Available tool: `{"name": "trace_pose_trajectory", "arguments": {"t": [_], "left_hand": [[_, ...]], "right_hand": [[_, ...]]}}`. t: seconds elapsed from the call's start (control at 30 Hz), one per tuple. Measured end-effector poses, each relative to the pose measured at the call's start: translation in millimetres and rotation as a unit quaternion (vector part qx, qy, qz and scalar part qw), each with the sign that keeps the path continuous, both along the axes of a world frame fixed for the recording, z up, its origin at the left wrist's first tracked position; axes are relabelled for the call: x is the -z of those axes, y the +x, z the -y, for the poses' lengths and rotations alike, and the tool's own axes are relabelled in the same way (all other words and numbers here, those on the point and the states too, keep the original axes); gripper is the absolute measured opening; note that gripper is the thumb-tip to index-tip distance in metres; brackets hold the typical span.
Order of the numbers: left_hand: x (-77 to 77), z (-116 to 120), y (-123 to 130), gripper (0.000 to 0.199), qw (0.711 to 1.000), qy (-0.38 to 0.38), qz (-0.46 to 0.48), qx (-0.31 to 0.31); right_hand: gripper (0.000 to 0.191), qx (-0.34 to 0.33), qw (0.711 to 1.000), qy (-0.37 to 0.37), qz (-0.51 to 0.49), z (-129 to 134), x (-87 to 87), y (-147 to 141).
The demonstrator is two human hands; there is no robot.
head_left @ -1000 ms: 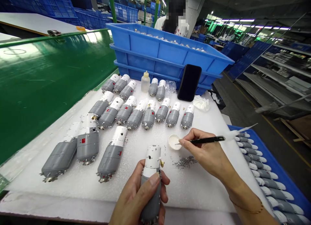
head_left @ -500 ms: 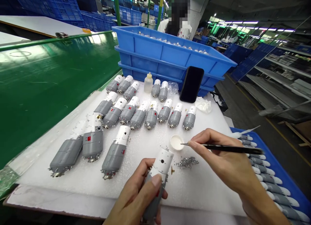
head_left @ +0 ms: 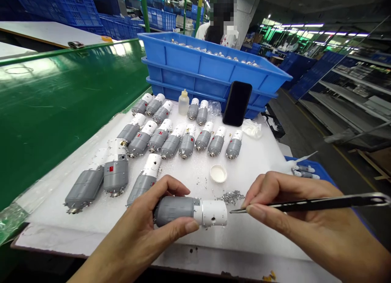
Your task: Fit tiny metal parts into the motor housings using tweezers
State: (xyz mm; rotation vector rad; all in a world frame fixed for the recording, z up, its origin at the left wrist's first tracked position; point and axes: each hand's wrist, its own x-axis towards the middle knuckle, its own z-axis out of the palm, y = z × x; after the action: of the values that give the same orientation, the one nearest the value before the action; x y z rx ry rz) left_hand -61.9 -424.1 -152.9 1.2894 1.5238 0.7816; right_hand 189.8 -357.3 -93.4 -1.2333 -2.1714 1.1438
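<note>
My left hand (head_left: 152, 222) wraps round a grey and white spacecraft model (head_left: 183, 211), which lies sideways with its white end to the right. Between the thumb and fingers of my right hand (head_left: 281, 217) are black tweezers (head_left: 305, 204). Their tips point left, close to the model's white end; whether they touch it or grip a tiny part I cannot tell. Just behind is a heap of small silvery parts (head_left: 233, 196). Beyond it stands a small round dish (head_left: 218, 174) of white stuff. Another grey and white model (head_left: 143, 183) is partly hidden behind my left hand.
Several similar models (head_left: 171, 146) stand in rows on the white foam sheet (head_left: 183, 173). Behind them are a dropper bottle (head_left: 183, 103), a phone (head_left: 237, 103), crumpled white tissue (head_left: 252, 129) and stacked blue crates (head_left: 210, 67). A person (head_left: 218, 34) is beyond the crates.
My left hand has turned the model from upright-leaning to sideways, white end right. The tweezers have moved from the dish down towards that end. The view has shifted slightly.
</note>
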Motion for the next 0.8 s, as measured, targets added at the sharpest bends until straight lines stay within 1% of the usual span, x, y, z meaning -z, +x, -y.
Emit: {"name": "trace_pose_trajectory", "arguments": {"t": [0.07, 0.17, 0.23, 0.3, 0.4, 0.53, 0.63, 0.8], "left_hand": [[-5.8, -2.0, -0.2, 0.040, 1.000, -0.010, 0.007, 0.007], [-14.2, -5.5, 1.8, 0.034, 1.000, -0.015, 0.003, -0.011], [-17.0, -8.2, 3.1, 0.030, 1.000, -0.001, -0.001, 0.003], [-16.3, -10.5, 3.1, 0.028, 1.000, 0.015, 0.006, 0.026], [-10.4, -12.1, 0.8, 0.028, 0.998, 0.022, 0.027, 0.059], [-3.2, -12.7, -1.6, 0.029, 0.996, 0.030, 0.041, 0.069], [-4.6, -13.3, 0.2, 0.027, 0.997, 0.026, 0.043, 0.062], [-12.5, -12.3, 4.2, 0.029, 0.998, 0.013, 0.039, 0.049]], "right_hand": [[0.026, 0.000, 1.000, -0.024, 0.004, 0.4, -2.4, -0.5], [0.026, 0.003, 0.997, -0.076, 0.009, -0.4, -6.2, -0.7], [0.027, -0.002, 0.993, -0.114, 0.017, -2.6, -8.5, -0.7], [0.026, -0.008, 0.988, -0.151, 0.022, -5.5, -10.2, -0.8], [0.025, -0.015, 0.981, -0.195, 0.010, -9.6, -10.9, -1.4], [0.026, -0.030, 0.973, -0.230, -0.001, -12.7, -9.2, -1.9], [0.027, -0.034, 0.967, -0.254, -0.009, -13.1, -8.8, -3.4], [0.031, -0.023, 0.958, -0.285, -0.026, -12.4, -11.7, -8.2]]}}
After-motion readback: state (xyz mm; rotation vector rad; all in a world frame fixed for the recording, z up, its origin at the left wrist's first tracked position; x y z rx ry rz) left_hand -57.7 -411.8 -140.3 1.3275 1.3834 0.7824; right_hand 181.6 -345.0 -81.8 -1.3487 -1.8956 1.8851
